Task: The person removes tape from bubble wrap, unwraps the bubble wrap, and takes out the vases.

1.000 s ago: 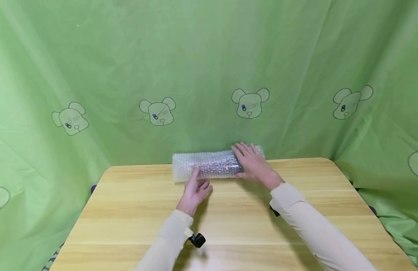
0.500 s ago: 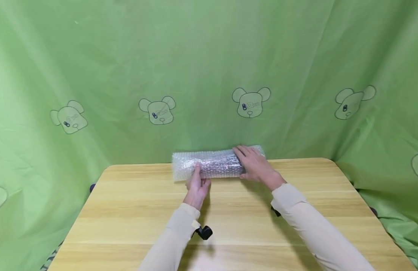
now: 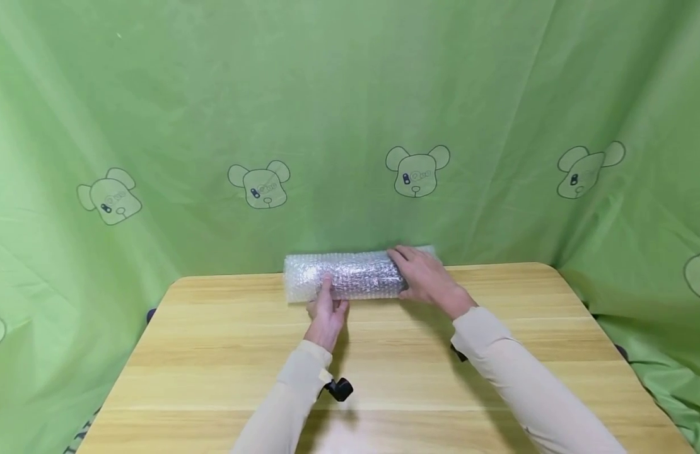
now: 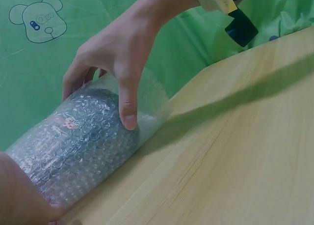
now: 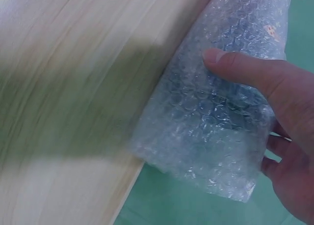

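Curtain (image 3: 185,94), green and printed with outlined animal heads (image 3: 266,187), hangs at the left, across the back and at the right of a wooden table (image 3: 214,366). Left sleeve (image 3: 282,403), pale, comes in from the near edge; a small black device (image 3: 341,389) sits at its cuff. Left hand (image 3: 325,325) grips the bundle: thumb laid up the near face, fingers bent at the lower edge. Bundle (image 3: 361,280), a roll of clear bubble wrap around something dark, lies lengthwise along the table's far edge, just before the curtain. Its left end is clear wrap; the dark contents show between the hands. A small orange-red mark (image 4: 68,124) is noted near the right hand (image 3: 426,280), which grips the bundle towards its right end, thumb on the near side, fingers over the top. Clear wrap extends past this hand. Right sleeve (image 3: 531,384), also pale, runs to the lower right.
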The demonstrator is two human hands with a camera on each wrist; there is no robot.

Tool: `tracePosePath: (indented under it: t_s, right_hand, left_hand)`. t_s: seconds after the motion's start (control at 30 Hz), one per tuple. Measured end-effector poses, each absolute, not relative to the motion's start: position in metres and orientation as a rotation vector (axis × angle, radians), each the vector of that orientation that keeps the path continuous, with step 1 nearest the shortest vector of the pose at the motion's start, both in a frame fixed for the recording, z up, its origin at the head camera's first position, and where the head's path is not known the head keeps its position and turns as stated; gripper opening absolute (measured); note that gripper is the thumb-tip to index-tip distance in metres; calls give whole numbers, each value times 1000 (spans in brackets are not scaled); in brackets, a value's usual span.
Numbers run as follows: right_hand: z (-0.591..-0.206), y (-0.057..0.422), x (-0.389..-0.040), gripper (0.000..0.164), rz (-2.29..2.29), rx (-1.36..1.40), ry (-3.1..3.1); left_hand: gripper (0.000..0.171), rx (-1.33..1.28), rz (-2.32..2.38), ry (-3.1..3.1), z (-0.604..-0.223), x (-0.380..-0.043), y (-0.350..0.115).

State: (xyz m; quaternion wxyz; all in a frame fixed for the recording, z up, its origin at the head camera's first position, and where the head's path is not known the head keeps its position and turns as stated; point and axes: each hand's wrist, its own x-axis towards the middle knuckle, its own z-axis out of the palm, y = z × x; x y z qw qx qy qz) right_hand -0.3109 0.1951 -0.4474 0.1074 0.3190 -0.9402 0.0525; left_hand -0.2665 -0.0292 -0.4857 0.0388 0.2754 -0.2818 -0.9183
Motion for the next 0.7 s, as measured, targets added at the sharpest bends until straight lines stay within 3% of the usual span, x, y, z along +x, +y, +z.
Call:
tracePosePath:
  t_s: [0.23, 0.47, 0.7]
  right_hand:
    - [-437, 186, -295, 108, 114, 925, -2810]
    - [-430, 176, -273, 100, 53, 931, -2819]
    - [-425, 165, -250, 91, 29, 890, -2862]
  left_hand:
    - [41, 820, -2862, -910, -485, -263, -41]
    - [36, 772, -2885, -988, -486, -259, -50]
    - [50, 729, -2907, -1086, -485, -252, -57]
